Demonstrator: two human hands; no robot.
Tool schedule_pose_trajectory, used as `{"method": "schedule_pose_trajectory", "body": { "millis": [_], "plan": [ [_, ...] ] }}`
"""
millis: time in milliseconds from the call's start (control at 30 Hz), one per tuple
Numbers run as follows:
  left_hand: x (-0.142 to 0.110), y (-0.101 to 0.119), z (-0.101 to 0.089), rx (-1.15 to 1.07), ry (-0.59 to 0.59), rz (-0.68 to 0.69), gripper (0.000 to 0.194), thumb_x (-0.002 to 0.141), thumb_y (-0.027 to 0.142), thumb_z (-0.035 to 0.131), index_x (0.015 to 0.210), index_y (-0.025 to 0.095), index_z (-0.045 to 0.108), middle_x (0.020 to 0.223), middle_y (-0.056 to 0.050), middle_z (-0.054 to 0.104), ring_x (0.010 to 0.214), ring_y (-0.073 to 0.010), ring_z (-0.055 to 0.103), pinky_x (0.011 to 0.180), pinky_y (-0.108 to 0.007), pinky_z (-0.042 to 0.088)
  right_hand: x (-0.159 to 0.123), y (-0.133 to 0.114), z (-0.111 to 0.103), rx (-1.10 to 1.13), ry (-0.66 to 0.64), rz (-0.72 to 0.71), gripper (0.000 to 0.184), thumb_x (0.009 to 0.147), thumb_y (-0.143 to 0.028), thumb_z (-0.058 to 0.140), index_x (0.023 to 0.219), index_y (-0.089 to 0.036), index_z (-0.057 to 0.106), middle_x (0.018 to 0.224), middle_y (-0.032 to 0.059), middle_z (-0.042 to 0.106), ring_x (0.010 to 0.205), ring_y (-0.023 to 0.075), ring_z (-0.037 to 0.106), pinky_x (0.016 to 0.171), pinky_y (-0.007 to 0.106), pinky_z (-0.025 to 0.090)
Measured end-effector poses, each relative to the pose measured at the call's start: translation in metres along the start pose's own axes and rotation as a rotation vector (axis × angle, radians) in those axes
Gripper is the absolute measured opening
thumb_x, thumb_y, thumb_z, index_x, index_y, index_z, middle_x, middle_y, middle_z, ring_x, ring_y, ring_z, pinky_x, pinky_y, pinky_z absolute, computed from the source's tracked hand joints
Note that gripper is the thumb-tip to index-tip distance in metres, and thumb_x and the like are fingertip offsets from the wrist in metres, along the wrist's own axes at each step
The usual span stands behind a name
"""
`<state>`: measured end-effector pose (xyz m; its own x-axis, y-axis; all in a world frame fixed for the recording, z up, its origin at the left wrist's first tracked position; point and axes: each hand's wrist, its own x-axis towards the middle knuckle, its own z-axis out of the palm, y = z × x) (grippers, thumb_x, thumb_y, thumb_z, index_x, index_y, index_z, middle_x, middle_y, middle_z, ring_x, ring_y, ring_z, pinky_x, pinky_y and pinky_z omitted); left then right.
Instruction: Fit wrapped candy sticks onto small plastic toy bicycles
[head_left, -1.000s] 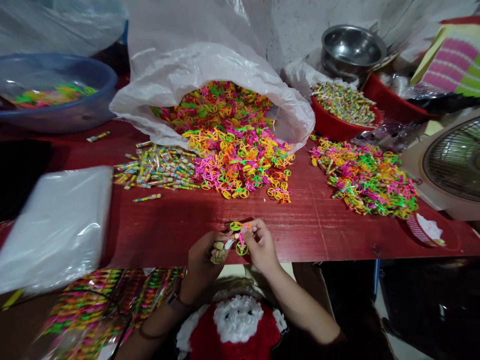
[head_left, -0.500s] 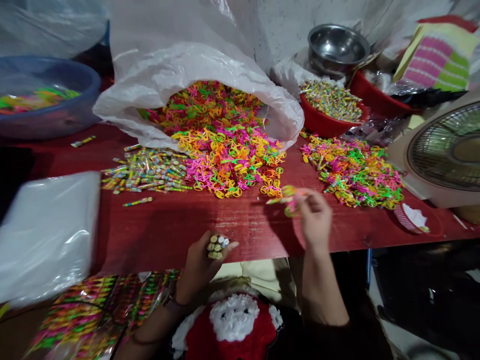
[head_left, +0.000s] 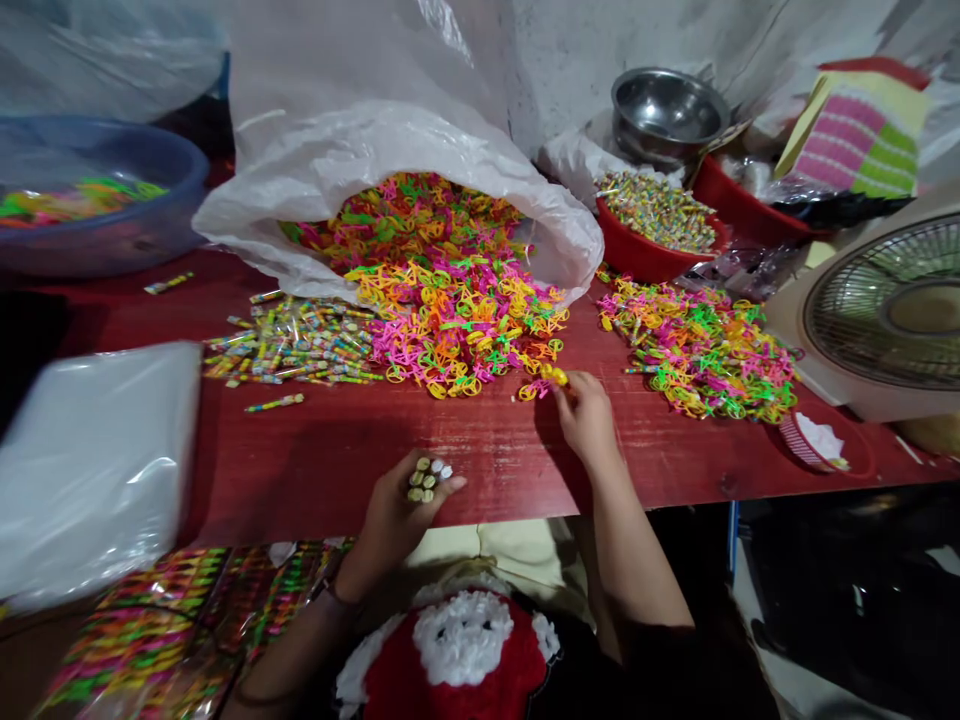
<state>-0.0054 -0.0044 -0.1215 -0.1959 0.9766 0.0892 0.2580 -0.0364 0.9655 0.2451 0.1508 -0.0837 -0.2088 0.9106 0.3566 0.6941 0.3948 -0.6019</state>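
Note:
My left hand (head_left: 409,500) is closed around a bundle of thin tubes (head_left: 427,480), held above the table's front edge with their round ends facing up. My right hand (head_left: 589,415) pinches a small yellow plastic piece (head_left: 553,375). It is at the right edge of a heap of bright plastic pieces with round loops (head_left: 465,330), which spills from a white plastic bag (head_left: 397,130). A pink and yellow piece (head_left: 534,390) lies just beside the fingertips. Left of the heap is a pile of slim patterned tubes (head_left: 300,340), with one loose tube (head_left: 274,403) in front.
On the right are another colourful pile (head_left: 705,345), a small red basket (head_left: 802,445) and a fan (head_left: 885,310). A red basin (head_left: 645,252) of tubes and a metal bowl (head_left: 667,115) stand behind. On the left are a blue basin (head_left: 150,235) and a stack of clear bags (head_left: 105,450).
My right hand has moved left to the heap's edge. The pink and green piece with a tube is no longer in it; it now pinches a yellow piece. My left hand still holds the bundle.

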Motion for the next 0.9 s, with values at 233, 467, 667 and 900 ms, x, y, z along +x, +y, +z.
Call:
{"method": "schedule_pose_trajectory", "body": {
  "millis": [233,467,667,900],
  "plan": [
    [0.003,0.000,0.000,-0.003,-0.077,-0.012,0.022,0.088,0.035,0.073,0.096,0.018,0.062,0.083,-0.001,0.068,0.072,-0.0135,0.062,0.068,-0.023,0.050,-0.027,-0.019,-0.008,0.692,0.193,0.265,0.033,0.090,-0.038,0.075,0.117,-0.021,0.066,0.107,0.0077,0.075,0.093,0.0205,0.069,0.087,0.034,0.053],
    [0.003,0.009,-0.004,-0.051,-0.179,0.032,0.021,0.089,0.037,0.072,0.098,0.017,0.072,0.091,-0.006,0.075,0.081,-0.0182,0.069,0.075,-0.027,0.055,-0.068,-0.077,0.023,0.956,-0.346,0.247,0.029,0.096,-0.044,0.068,0.118,-0.027,0.076,0.111,0.0056,0.077,0.094,0.0197,0.069,0.084,0.032,0.053],
    [0.002,0.008,-0.009,-0.096,-0.187,-0.016,0.020,0.085,0.035,0.077,0.092,0.017,0.074,0.084,-0.005,0.075,0.074,-0.0173,0.067,0.069,-0.026,0.053,-0.074,-0.090,0.039,1.023,-0.306,0.273,0.027,0.096,-0.045,0.068,0.115,-0.028,0.076,0.100,0.0034,0.076,0.080,0.0172,0.065,0.074,0.030,0.051],
    [0.002,0.016,-0.014,-0.117,-0.311,-0.037,0.021,0.089,0.035,0.072,0.081,0.016,0.069,0.074,-0.002,0.066,0.068,-0.0147,0.060,0.066,-0.024,0.048,-0.073,-0.091,0.038,1.002,-0.341,0.265,0.027,0.095,-0.045,0.068,0.113,-0.027,0.078,0.098,0.0036,0.077,0.080,0.0178,0.067,0.074,0.030,0.051]
  ]
}}
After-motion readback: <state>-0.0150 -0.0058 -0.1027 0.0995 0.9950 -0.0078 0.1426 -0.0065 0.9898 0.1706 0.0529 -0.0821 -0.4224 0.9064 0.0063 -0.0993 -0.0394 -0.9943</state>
